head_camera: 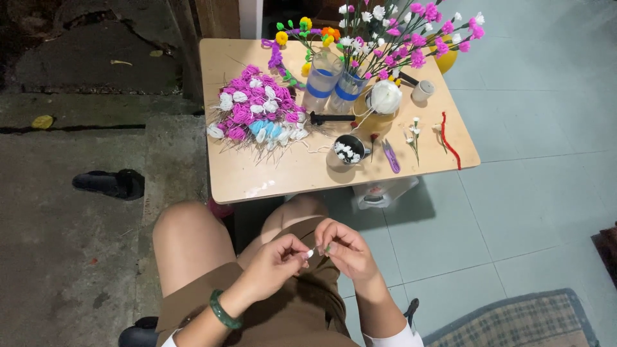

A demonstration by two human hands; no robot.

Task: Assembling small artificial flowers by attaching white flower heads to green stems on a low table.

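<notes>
Far left: rough grey concrete floor, cracked, with one black rubber slipper [109,184] lying on it.

Low table [257,177], pale wood-look laminate, rounded corners. On its left part: a heap of small handmade flowers [254,112], mostly magenta, some white, a few light blue, thin wire stems sticking out beneath. Beside it, two clear plastic cups with blue bands [334,87], upright, holding long-stemmed flowers in pink, white, yellow and orange. A black stick-shaped tool [331,118] lies in front of them. A dark round cup [348,150] holds small white blossoms. Further right: purple-handled snips [391,156], flat on the table; a ball of white thread [385,96]; a small white sprig [412,136]; a red fuzzy pipe cleaner [449,142], wavy, near the right edge.

Below the table, over the lap in brown shorts: left hand [273,262], green jade-like bangle [223,310] on the wrist, fingers curled, thumb and forefinger pinched on a tiny white flower piece [310,253]. Right hand [344,249], fingers bent inward, fingertips closed on the same piece from the other side; a bit of green shows there. The piece sits between both hands, above the knees, well apart from the table.

Right: smooth pale blue-grey tiles; a plaid woven mat [514,324] at the lower corner.
</notes>
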